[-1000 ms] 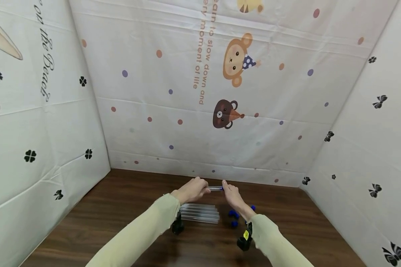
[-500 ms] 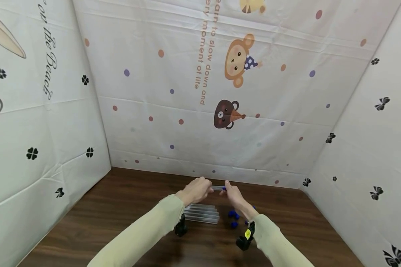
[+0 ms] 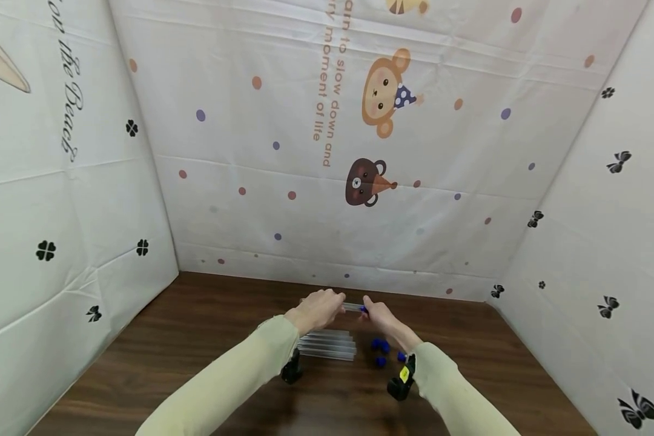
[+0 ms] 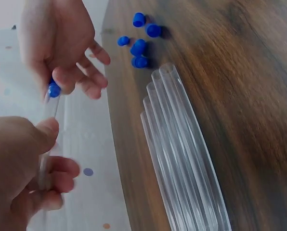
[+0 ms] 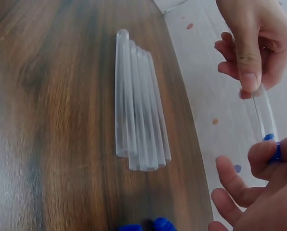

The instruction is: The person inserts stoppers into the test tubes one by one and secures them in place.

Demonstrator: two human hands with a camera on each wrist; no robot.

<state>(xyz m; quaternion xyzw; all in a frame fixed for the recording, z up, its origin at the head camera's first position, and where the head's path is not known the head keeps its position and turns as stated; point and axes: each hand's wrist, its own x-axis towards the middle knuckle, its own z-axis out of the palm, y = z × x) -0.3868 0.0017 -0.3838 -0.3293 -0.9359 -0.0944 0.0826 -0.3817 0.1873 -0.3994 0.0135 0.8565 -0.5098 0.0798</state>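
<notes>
Above the back of the table, my left hand (image 3: 316,310) grips a clear test tube (image 5: 264,113), thumb along its side. My right hand (image 3: 384,318) pinches a blue cap (image 4: 54,89) at the tube's end between thumb and index finger, its other fingers spread loosely. How deep the cap sits in the tube cannot be told. Below the left hand, several more clear test tubes (image 3: 327,346) lie side by side, their rounded ends to the left. To their right are several loose blue caps (image 4: 139,47), near my right wrist.
The dark wooden table (image 3: 207,339) ends at a white printed cloth wall (image 3: 240,218) just behind the hands. Similar cloth walls stand at left (image 3: 87,218) and right (image 3: 588,242). Black wrist cameras (image 3: 399,387) hang under the wrists.
Both hands stay almost in place, still holding the tube and cap. The right fingers have shifted slightly around the cap. The head view has tilted a little.
</notes>
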